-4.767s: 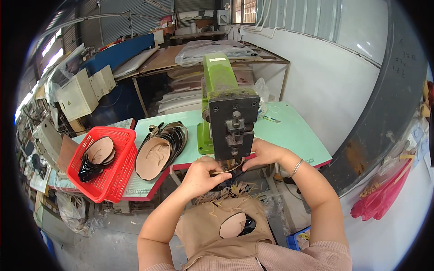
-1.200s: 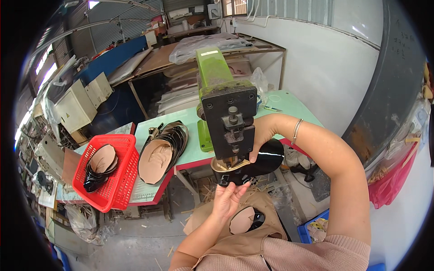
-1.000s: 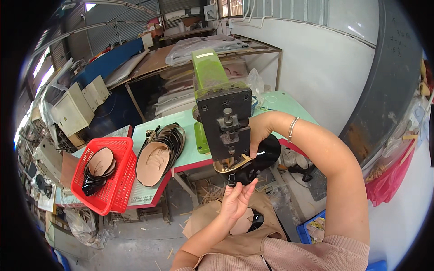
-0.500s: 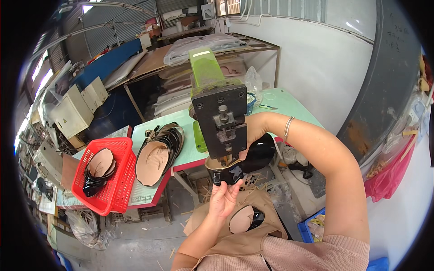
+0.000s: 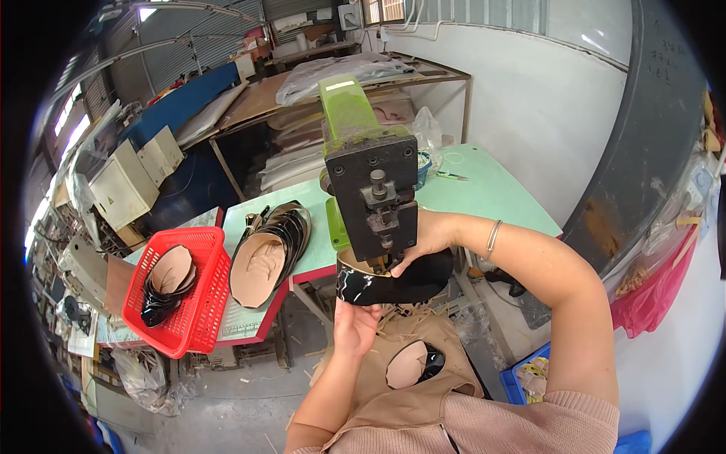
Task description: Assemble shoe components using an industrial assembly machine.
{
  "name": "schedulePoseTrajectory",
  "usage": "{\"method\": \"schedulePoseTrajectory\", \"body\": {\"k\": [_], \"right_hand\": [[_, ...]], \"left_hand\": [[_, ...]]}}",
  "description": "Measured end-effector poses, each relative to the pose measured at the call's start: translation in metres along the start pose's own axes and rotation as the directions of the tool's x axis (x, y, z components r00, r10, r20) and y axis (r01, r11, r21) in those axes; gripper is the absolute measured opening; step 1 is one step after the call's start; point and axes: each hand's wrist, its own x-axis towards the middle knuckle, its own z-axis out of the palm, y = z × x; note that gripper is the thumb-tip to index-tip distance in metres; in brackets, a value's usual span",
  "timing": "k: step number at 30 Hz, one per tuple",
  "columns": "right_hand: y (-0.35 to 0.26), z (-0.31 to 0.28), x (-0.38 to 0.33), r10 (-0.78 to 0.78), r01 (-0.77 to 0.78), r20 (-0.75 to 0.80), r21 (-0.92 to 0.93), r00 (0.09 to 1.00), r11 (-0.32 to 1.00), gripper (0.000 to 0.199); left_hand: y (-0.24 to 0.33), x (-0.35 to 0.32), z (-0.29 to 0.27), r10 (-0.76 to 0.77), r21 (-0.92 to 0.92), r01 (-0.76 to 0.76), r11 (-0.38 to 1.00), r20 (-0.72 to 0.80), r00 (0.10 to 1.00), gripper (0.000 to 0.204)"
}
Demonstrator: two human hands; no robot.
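A glossy black shoe upper (image 5: 412, 284) with a beige lining sits under the head of a green machine (image 5: 352, 113). Its rim lies at the small metal parts below the machine's black front plate (image 5: 372, 197). From the right, my right hand (image 5: 428, 236) grips the upper's top edge close beside those parts, its thumb on the rim. My left hand (image 5: 357, 327) holds the upper's lower left edge from below, fingertips partly hidden against it. Another black upper with a beige insole (image 5: 408, 365) lies on the brown apron over my lap.
A red plastic basket (image 5: 198, 321) with black uppers stands on the left of the green table (image 5: 484, 181). Beside it lies a stack of black uppers (image 5: 257, 268). Thread snips (image 5: 452, 176) lie near a blue cup at the back. A blue bin (image 5: 514, 386) stands low at right.
The upper has turned beneath the machine head, its long black side now facing me. My left hand has shifted slightly left and down; my right hand has come lower along the rim.
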Motion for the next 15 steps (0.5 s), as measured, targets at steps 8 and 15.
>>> {"method": "schedulePoseTrajectory", "body": {"k": [8,15], "right_hand": [[-0.002,0.0,-0.001,-0.043,0.042,-0.031,-0.021,0.999,0.999,0.059],[0.013,0.0,-0.003,0.037,-0.035,-0.025,0.055,0.999,0.998,0.056]], "left_hand": [[-0.017,0.009,0.044,0.086,0.24,-0.05,0.969,-0.145,0.986,0.03],[-0.03,0.013,0.03,-0.02,0.053,0.027,0.998,-0.129,0.991,0.035]]}}
